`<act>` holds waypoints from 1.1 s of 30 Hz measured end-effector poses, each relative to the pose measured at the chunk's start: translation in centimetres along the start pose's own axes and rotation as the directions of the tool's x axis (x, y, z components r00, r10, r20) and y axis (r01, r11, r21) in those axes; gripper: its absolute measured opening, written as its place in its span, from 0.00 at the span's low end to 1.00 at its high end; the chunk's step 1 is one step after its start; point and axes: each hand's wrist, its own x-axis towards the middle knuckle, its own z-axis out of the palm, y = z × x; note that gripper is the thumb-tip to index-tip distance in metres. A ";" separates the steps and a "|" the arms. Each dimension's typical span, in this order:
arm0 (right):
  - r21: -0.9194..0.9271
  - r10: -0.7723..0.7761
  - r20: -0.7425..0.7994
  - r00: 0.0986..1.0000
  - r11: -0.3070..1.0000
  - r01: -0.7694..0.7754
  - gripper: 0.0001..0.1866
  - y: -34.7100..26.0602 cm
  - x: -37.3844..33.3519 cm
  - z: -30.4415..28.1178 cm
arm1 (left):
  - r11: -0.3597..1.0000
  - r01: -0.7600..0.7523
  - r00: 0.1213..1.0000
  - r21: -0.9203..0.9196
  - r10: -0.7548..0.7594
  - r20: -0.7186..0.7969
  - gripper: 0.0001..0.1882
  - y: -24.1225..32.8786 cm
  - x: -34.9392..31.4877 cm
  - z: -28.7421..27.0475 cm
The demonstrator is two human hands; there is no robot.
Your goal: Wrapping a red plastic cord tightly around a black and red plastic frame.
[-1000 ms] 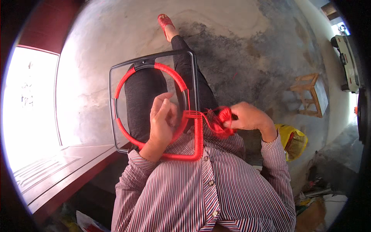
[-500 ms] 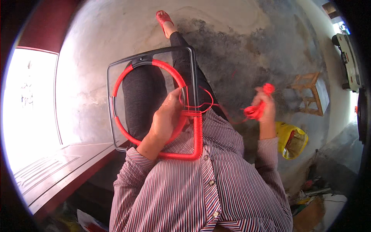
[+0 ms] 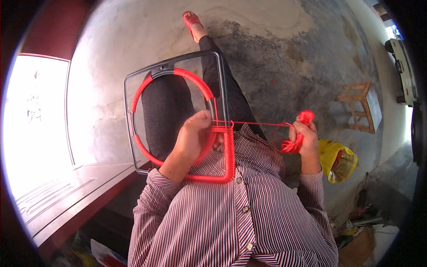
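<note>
On my lap rests a black square frame (image 3: 224, 80) with a ring (image 3: 194, 78) fixed inside it, both partly wrapped in red cord. My left hand (image 3: 190, 135) is closed on the ring's right side, beside the frame's right bar; some of its fingers are hidden behind. Out to the right, my right hand (image 3: 307, 138) is closed round a bundle of red cord (image 3: 292, 146), which sticks out above and below the fist. A taut strand (image 3: 258, 123) runs from the bundle to the frame's right bar, where the close red winding ends.
A small wooden stool (image 3: 367, 107) lies at the right, near the wall. Close to my right forearm is a yellow bag (image 3: 331, 160). A dark red panelled board (image 3: 80, 187) lies at the left. Assorted clutter (image 3: 364, 236) sits at the lower right.
The slack loop of cord by the frame's right bar has been drawn tight into a straight strand. My right hand has moved slightly down with the bundle; my left hand keeps its hold.
</note>
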 end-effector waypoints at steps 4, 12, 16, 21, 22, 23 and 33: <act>0.005 -0.081 -0.033 0.996 0.997 0.081 0.06 0.2 -1.4 0.2 | 0.997 0.035 0.999 -0.071 -0.035 0.010 0.06 0.2 -0.1 -0.1; -0.228 -0.020 -0.090 0.996 0.974 -0.001 0.07 2.0 -2.5 -1.1 | 0.984 0.055 0.995 -0.172 -0.068 -0.073 0.03 -0.3 -0.3 -0.4; -0.637 0.001 -0.044 0.999 0.770 -0.029 0.10 3.6 1.0 -0.1 | 0.992 0.082 0.996 -0.098 -0.085 -0.037 0.03 0.0 -0.3 -0.5; -0.621 -0.187 0.254 0.949 0.721 0.308 0.20 0.2 5.8 4.3 | 0.996 0.070 0.997 0.048 -0.067 -0.049 0.09 -0.3 -0.2 -1.1; -0.692 -0.229 0.309 0.923 0.611 0.383 0.18 -1.5 5.5 6.9 | 0.996 0.068 0.996 0.057 -0.065 -0.053 0.09 -0.5 -0.3 -1.2; -0.750 -0.259 0.365 0.894 0.487 0.448 0.16 -3.1 5.0 9.8 | 0.998 -0.063 0.994 0.009 0.063 -0.084 0.13 -0.7 -0.3 -1.1; -0.649 -0.671 0.559 0.488 0.013 0.760 0.25 -1.4 5.6 14.8 | 0.940 -0.263 0.928 0.219 0.309 -0.209 0.26 -1.4 -0.3 -2.2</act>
